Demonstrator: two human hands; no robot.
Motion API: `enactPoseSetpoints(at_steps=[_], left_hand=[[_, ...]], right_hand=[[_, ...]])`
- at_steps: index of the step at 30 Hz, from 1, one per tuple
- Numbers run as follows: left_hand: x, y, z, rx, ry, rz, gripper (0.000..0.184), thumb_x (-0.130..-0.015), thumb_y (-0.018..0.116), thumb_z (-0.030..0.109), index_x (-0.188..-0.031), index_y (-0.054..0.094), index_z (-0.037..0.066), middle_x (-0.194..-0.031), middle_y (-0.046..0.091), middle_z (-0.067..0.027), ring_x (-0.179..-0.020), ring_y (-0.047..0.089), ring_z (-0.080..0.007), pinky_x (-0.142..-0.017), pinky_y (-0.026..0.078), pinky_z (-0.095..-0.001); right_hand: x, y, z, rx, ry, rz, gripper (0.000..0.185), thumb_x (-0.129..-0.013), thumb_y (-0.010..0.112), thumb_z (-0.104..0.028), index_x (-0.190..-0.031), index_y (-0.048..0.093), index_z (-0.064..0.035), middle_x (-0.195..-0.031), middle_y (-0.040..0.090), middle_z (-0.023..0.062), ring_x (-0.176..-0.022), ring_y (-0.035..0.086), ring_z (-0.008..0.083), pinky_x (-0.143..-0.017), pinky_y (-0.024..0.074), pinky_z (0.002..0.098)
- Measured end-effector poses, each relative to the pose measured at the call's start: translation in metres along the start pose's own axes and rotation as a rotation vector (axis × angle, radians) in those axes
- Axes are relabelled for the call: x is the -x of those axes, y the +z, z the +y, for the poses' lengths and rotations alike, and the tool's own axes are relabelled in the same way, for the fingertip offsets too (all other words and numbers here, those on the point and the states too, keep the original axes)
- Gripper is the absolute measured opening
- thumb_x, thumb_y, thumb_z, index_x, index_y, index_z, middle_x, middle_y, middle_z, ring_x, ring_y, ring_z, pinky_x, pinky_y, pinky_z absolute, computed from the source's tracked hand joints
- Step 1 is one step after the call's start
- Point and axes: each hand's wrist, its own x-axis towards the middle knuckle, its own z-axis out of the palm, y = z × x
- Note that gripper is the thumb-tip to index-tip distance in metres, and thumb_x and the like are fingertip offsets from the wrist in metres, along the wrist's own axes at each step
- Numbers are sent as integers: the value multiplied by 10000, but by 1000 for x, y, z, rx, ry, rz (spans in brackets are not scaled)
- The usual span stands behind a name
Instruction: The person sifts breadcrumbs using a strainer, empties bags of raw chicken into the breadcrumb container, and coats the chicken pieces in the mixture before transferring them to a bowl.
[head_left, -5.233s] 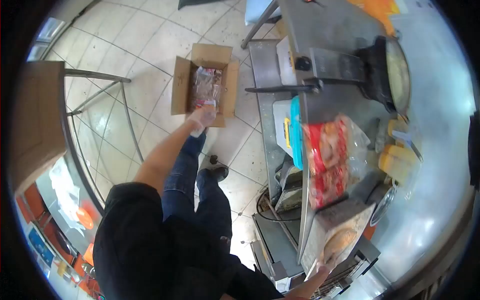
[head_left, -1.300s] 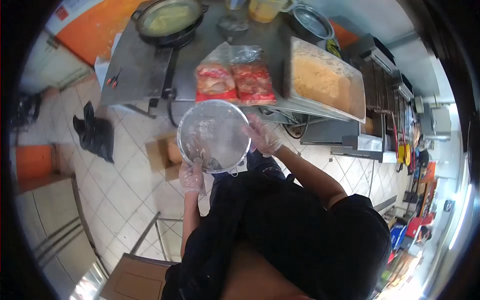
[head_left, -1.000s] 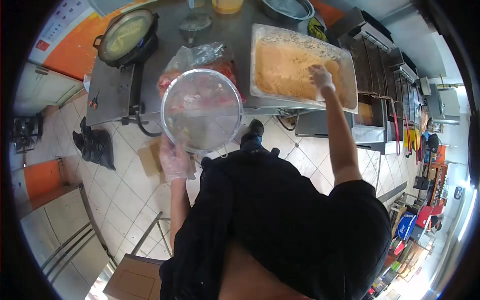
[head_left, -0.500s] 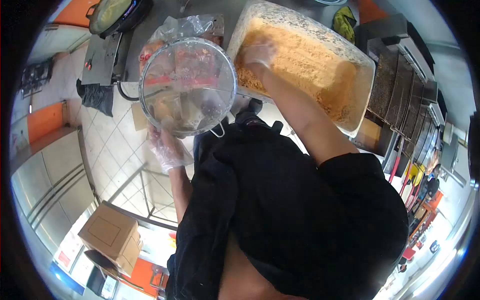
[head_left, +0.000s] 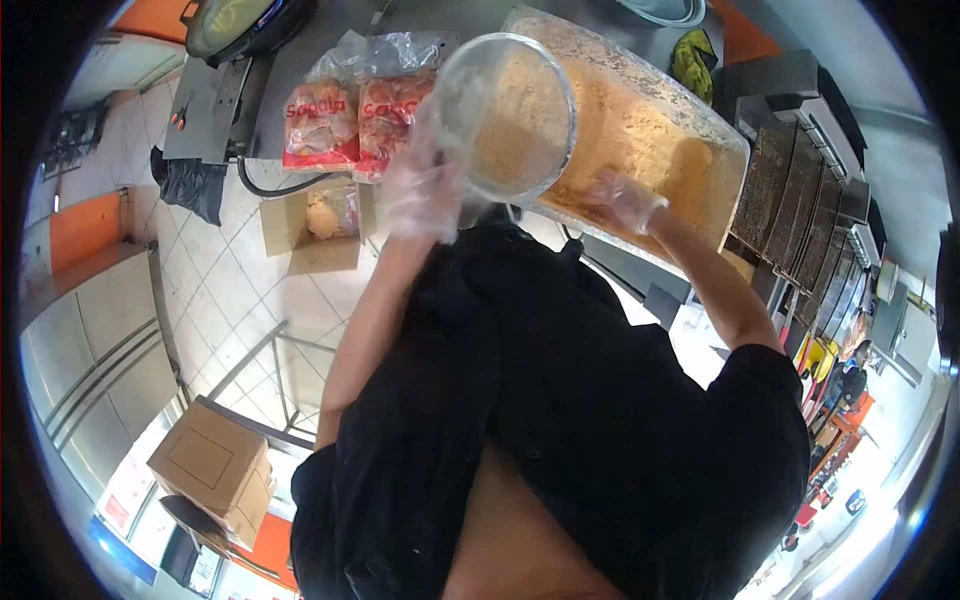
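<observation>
In my gloved left hand (head_left: 420, 195) is a round sieve (head_left: 567, 130) with a metal rim, gripped at its left side. The sieve is tilted and partly overlaps the left end of a large pale tub (head_left: 738, 190). Orange-tan breading, powdery with some lumps (head_left: 640, 130), fills much of the tub. My gloved right hand (head_left: 628, 203) is in the breading near the tub's front side, fingers apart and partly hidden in the crumbs. Two clear bags of raw meat, one at left (head_left: 320, 122) and one behind my left hand (head_left: 385, 105), lie on the metal table.
A dark pan (head_left: 240, 30) stands at the back left. Below the table is an open cardboard box (head_left: 325, 262). Wire racks (head_left: 785, 190) stand right of the tub, and a yellow-green cloth (head_left: 692, 62) lies behind it. A closed carton (head_left: 210, 455) is at lower left.
My left hand has carried the sieve up and right, from over the meat bags to the tub's left end. My right hand has moved right and toward me within the breading.
</observation>
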Motion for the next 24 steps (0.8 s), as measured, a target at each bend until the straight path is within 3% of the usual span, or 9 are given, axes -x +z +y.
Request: enactPoseSetpoints(at_steps=[2, 4, 6, 11, 14, 16, 18, 21, 24], left_hand=[[-26, 23, 7, -178, -13, -127, 591, -809, 570, 245, -1359, 400, 110, -803, 635, -215, -744, 644, -332, -690, 519, -387], [-47, 57, 2, -408, 230, -266, 623, -796, 534, 276, -1379, 363, 138, -868, 643, -209, -815, 632, -367, -743, 507, -434], [-65, 75, 9, -386, 175, -320, 614, -807, 513, 296, -1383, 354, 154, -904, 639, -213, -850, 625, -373, -769, 493, -452], [-79, 87, 21, -313, 146, -367, 558, -838, 490, 322, -1369, 373, 195, -966, 638, -206, -901, 613, -396, -786, 482, -465], [-89, 91, 11, -270, 196, -269, 597, -784, 548, 292, -1360, 409, 211, -823, 638, -182, -743, 630, -349, -680, 496, -448], [-89, 93, 8, -372, 317, -179, 592, -767, 572, 260, -1339, 434, 201, -770, 627, -170, -680, 620, -335, -649, 493, -440], [-93, 96, -1, -464, 425, -74, 587, -749, 595, 228, -1319, 459, 191, -718, 616, -158, -617, 610, -322, -619, 491, -433], [-101, 105, -25, -245, 690, 209, 589, -711, 620, 166, -1283, 484, 184, -674, 608, -128, -530, 581, -296, -579, 484, -423], [-112, 114, -34, -204, 762, 270, 668, -663, 668, 134, -1304, 497, 209, -544, 539, -66, -469, 541, -255, -472, 440, -385]], right_hand=[[18, 0, -3, -305, 251, -217, 321, -924, 423, -234, -1202, 550, -138, -1363, 451, 97, -1290, 371, 233, -1060, 318, 374], [23, 14, -7, -301, 476, -375, 331, -925, 425, -248, -1221, 535, -147, -1356, 457, 95, -1272, 390, 228, -1037, 344, 391], [27, 19, -4, -293, 707, -534, 344, -927, 427, -262, -1240, 520, -156, -1350, 462, 94, -1254, 410, 223, -1015, 370, 408], [28, 20, -1, -1568, 673, 250, 480, -936, 434, -389, -1336, 390, -127, -1313, 451, 166, -1064, 548, 317, -907, 448, 421], [21, -65, -1, -1944, 891, 277, 456, -914, 470, -371, -1302, 428, -137, -1207, 518, 85, -991, 580, 209, -849, 481, 415], [35, -59, 14, -1703, 1201, 271, 478, -936, 438, -378, -1333, 394, -115, -1112, 575, 124, -1000, 585, 230, -835, 488, 404], [70, 2, 42, -310, 974, -480, 578, -915, 354, -526, -1188, 567, -63, -1308, 494, 167, -1116, 540, 320, -926, 432, 401], [56, 20, 21, -590, 1334, -477, 631, -902, 311, -559, -1159, 591, -55, -1296, 482, 197, -1186, 477, 342, -973, 384, 422], [26, 43, 6, -659, 1189, -389, 644, -911, 300, -550, -1192, 565, -34, -1307, 474, 198, -1221, 452, 314, -1003, 361, 387]])
